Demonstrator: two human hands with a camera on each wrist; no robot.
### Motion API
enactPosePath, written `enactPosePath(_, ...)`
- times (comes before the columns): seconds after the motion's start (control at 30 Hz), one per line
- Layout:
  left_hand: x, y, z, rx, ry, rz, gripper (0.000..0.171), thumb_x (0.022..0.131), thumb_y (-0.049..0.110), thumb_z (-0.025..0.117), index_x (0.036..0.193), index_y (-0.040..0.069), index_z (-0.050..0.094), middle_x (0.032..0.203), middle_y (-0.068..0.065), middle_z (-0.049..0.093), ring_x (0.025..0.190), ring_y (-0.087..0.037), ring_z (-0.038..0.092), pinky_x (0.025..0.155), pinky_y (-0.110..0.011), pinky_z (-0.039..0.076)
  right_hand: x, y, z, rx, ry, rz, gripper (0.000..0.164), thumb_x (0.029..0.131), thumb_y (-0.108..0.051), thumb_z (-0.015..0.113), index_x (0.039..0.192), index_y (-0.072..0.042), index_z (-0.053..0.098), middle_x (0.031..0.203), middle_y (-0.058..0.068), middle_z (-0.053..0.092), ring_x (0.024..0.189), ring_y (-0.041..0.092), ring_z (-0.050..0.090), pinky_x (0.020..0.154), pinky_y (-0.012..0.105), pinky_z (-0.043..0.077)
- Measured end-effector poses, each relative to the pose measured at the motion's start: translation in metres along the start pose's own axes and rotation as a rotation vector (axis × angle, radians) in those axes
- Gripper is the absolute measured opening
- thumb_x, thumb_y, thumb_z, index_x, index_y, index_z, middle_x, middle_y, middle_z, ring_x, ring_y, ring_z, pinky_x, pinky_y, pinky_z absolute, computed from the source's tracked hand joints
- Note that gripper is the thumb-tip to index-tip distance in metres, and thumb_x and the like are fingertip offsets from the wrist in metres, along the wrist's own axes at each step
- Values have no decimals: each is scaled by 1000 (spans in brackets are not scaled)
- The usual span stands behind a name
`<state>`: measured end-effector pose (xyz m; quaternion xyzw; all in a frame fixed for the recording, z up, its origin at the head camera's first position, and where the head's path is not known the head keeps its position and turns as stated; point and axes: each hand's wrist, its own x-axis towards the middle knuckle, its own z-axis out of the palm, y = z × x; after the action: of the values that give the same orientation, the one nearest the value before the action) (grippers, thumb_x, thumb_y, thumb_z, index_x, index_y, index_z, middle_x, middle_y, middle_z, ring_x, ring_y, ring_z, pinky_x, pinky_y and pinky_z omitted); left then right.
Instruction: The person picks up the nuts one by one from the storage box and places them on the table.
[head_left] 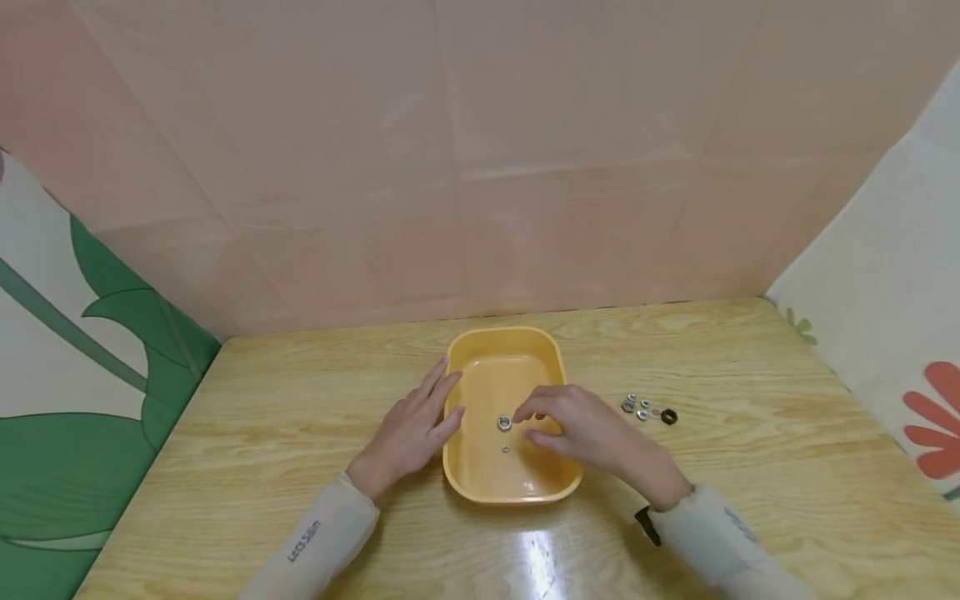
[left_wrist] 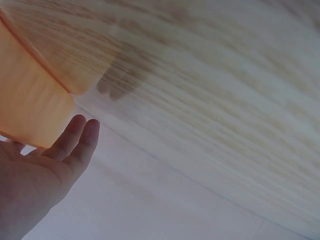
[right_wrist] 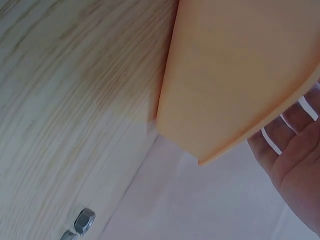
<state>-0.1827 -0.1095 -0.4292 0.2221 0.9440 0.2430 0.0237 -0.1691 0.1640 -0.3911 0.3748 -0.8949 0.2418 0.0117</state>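
A yellow plastic tray (head_left: 483, 392) stands on the wooden table. Inside it lie a large metal hex nut (head_left: 505, 428) and, nearer its front, a very small nut (head_left: 506, 449). My left hand (head_left: 408, 429) is at the tray's left rim, fingers spread and thumb reaching over the edge. Over the tray's right side hovers my right hand (head_left: 581, 422), fingers loosely bent, fingertips just right of the large nut. Nothing shows between thumb and fingers. In the right wrist view, the right hand's fingers (right_wrist: 277, 132) pass behind the tray wall.
Right of the tray lie several small metal nuts (head_left: 628, 407) in a loose group, with a black nut (head_left: 663, 417) at its right end. A pinkish sheet (head_left: 465, 208) rises behind the table (head_left: 315, 375). Printed walls stand at both sides.
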Motion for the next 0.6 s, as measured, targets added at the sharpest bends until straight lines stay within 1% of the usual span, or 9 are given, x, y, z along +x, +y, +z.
enactPosePath(0.3,0,-2,0,10,-3,5,59,105,49,36,156,21,31,168,-3,13,133,-37,50,106,-56,43,5,-4,7,1,-35,-4,22,87,-13,74,108,-14,74,107,-3,72,94,17,69,82,33,56)
enactPosePath(0.6,1,-3,2,14,-6,8,59,105,49,35,156,20,30,168,-3,13,129,-38,53,104,-56,44,10,-6,12,-9,-54,-16,22,85,-13,75,107,-13,74,104,-4,73,95,16,69,83,33,56)
